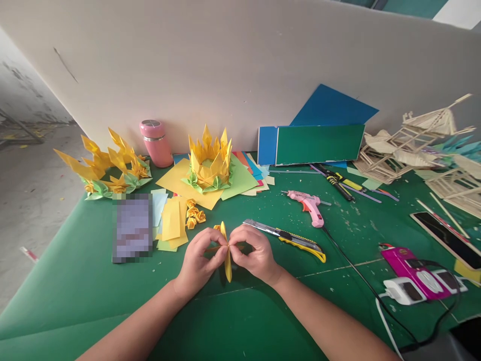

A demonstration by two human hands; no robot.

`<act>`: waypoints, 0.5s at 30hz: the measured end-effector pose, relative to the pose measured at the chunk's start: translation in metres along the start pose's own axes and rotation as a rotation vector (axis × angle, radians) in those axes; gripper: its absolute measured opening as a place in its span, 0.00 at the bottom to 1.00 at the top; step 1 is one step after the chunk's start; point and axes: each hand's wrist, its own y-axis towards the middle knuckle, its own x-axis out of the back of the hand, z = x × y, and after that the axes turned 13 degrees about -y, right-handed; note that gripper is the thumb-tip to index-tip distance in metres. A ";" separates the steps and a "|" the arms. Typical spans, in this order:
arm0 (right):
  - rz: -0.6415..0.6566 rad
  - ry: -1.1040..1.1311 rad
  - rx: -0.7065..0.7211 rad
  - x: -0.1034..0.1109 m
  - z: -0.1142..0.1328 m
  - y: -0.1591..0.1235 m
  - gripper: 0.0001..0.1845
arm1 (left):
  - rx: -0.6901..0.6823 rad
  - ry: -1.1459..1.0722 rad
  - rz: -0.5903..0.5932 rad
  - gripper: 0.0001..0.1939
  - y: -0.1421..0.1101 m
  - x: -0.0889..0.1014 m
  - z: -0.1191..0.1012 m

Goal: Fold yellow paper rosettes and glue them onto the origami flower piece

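Observation:
Between my two hands is a small piece of folded yellow paper point(228, 268), held just above the green table, its narrow edge toward me. My left hand point(201, 255) pinches it from the left with thumb and forefinger. From the right, my right hand point(255, 253) pinches the same piece, and the fingertips of both hands meet at its middle. Several folded paper roses point(195, 214) lie beyond my left hand, near a stack of yellow paper slips point(172, 220). A yellow utility knife point(296, 238) rests to the right of my right hand.
Two yellow paper crowns point(210, 173) stand at the back, near a pink flask point(157, 145). A pink glue gun point(308, 205) with its cord lies right of centre. Further right are a magenta power strip point(408, 271), a phone point(447, 238) and wooden stick models point(387, 155).

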 end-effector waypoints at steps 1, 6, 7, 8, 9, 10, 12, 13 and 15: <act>-0.005 0.005 -0.021 0.000 0.001 0.000 0.07 | 0.010 0.005 -0.006 0.06 0.000 0.000 0.001; 0.019 0.052 -0.111 -0.001 0.002 -0.001 0.06 | -0.027 0.015 -0.028 0.09 -0.001 -0.001 0.002; 0.031 0.071 -0.125 -0.001 0.001 -0.002 0.06 | -0.039 0.022 -0.037 0.10 -0.001 -0.001 0.001; 0.042 0.091 -0.139 -0.001 0.001 -0.002 0.06 | -0.049 0.024 -0.040 0.10 -0.001 -0.001 0.001; 0.052 0.116 -0.150 0.000 0.001 -0.002 0.06 | -0.057 0.024 -0.034 0.10 -0.001 -0.002 0.001; 0.059 0.142 -0.159 0.000 0.001 -0.002 0.06 | -0.067 0.020 -0.024 0.09 -0.001 -0.002 0.000; 0.075 0.200 -0.176 0.001 0.000 -0.003 0.07 | -0.093 0.016 -0.014 0.08 -0.002 -0.001 0.000; 0.086 0.231 -0.185 0.001 -0.001 -0.003 0.07 | -0.105 0.019 -0.021 0.07 -0.002 -0.001 0.000; 0.116 0.296 -0.206 0.002 -0.002 -0.004 0.08 | -0.117 0.029 -0.049 0.06 -0.002 -0.001 -0.001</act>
